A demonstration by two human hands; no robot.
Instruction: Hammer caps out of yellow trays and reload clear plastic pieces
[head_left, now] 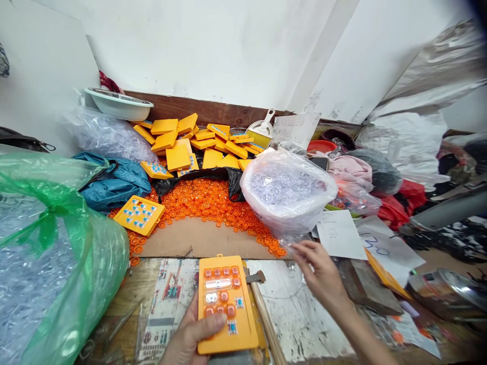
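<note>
My left hand [203, 332] grips a yellow plastic panel [247, 319] by its lower left side, thumb across its face. Several orange translucent caps [224, 296] and a long clear cap [218, 284] sit in the panel's upper and left cells. Blue-and-white patterns show in two uncapped cells at right. My right hand [317, 271] is off to the right with fingers stretched out and slightly apart, nothing visible in them. Its fingertips are close to a white plastic bag [249, 182] of clear pieces and the right end of an orange cap pile [198, 200].
Behind the pile lie stacked yellow panels [165, 126], and another panel [140, 215] rests at its left. A green bag [102, 238] of clear pieces bulges at left. A hammer [262, 309] lies beside the held panel. Papers [340, 233] and a metal block [367, 286] are at right.
</note>
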